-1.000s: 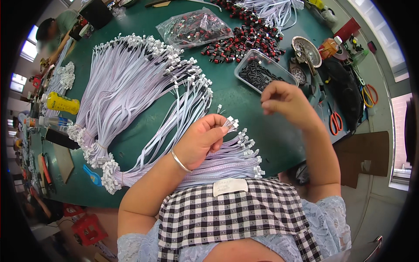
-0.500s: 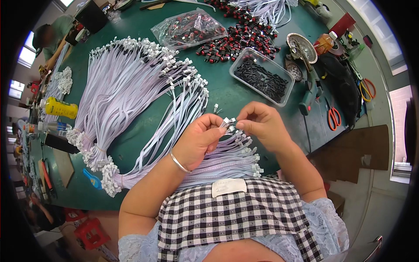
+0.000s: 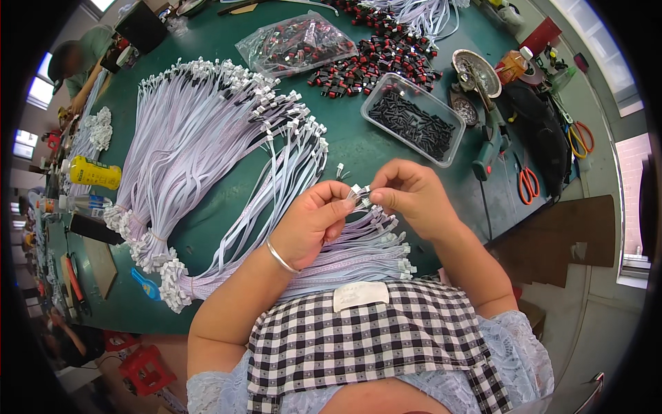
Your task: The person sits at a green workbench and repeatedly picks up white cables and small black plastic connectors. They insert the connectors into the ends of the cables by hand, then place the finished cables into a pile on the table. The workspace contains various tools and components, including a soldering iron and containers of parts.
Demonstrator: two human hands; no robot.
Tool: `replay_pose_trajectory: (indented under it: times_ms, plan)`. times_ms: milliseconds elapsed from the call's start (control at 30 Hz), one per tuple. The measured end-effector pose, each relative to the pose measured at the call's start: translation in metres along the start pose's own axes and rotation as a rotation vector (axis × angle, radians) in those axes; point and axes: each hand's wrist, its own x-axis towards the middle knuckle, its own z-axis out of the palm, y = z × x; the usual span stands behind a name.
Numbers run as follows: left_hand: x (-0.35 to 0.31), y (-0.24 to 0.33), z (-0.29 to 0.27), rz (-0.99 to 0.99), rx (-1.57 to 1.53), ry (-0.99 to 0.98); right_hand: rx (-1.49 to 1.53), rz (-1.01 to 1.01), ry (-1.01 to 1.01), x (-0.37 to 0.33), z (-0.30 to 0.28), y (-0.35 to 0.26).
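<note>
My left hand (image 3: pixel 316 217) pinches several ribbon cables by their ends, and small white connectors (image 3: pixel 357 192) stick out past its thumb and fingertip. Thumb and forefinger of my right hand (image 3: pixel 417 199) are pressed together right beside those connectors; what lies between them is too small to make out. Below both hands, a bundle of pale ribbon cables (image 3: pixel 331 265) runs across the table's near edge. Larger cable bundles (image 3: pixel 189 138) fan out at the left, white connectors at both ends. A lone white connector (image 3: pixel 340 168) with short wires lies just beyond my hands.
A clear plastic box (image 3: pixel 448 157) of short black tubes stands beyond my right hand. Behind it are a heap of black-and-red parts (image 3: pixel 386 62) and a plastic bag (image 3: pixel 296 45) of them. At right lie a green hot-air tool (image 3: pixel 486 155) and orange-handled scissors (image 3: pixel 527 185).
Both hands stay nearly in place. My right fingertips have shifted very slightly left, closer to the connectors in my left hand.
</note>
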Motion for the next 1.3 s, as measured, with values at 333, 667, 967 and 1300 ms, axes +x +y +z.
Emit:
replay_pose_trajectory:
  times_ms: [333, 667, 967, 1300]
  plan:
    - [0.0008, -0.0013, -0.0013, -0.002, 0.01, -0.013, 0.044, -0.009, -0.008, -0.0009, -0.0014, 0.0011]
    - [0.0005, -0.0016, -0.0009, 0.013, 0.029, -0.009, 0.013, -0.021, 0.065, -0.0006, 0.0017, 0.0035]
    - [0.0011, -0.002, -0.0024, 0.019, 0.028, -0.016, -0.009, -0.027, 0.031, 0.0001, 0.0011, 0.0051]
    - [0.0002, -0.0011, -0.0007, 0.037, 0.05, -0.012, -0.075, -0.044, 0.023, -0.0004, 0.0022, 0.0048]
